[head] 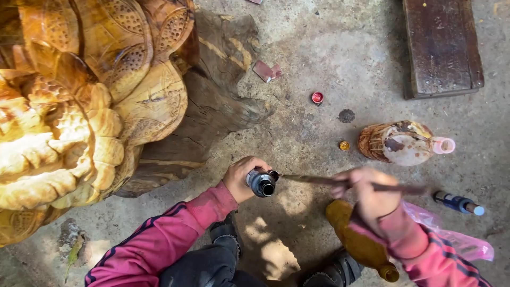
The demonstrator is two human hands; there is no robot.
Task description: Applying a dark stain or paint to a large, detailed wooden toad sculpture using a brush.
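dark bottle (261,183) in left hand (241,176); right hand (369,195) grips brush (340,182).

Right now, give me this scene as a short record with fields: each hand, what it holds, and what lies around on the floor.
left hand: grips a small dark bottle, mouth open toward the camera
right hand: holds a thin brush, its tip at the bottle's mouth
carving: large golden wooden sculpture on a dark stump
floor items: stained plastic jug on its side, red cap, yellow cap, brown bottle, pink plastic bag
upper right: dark wooden plank
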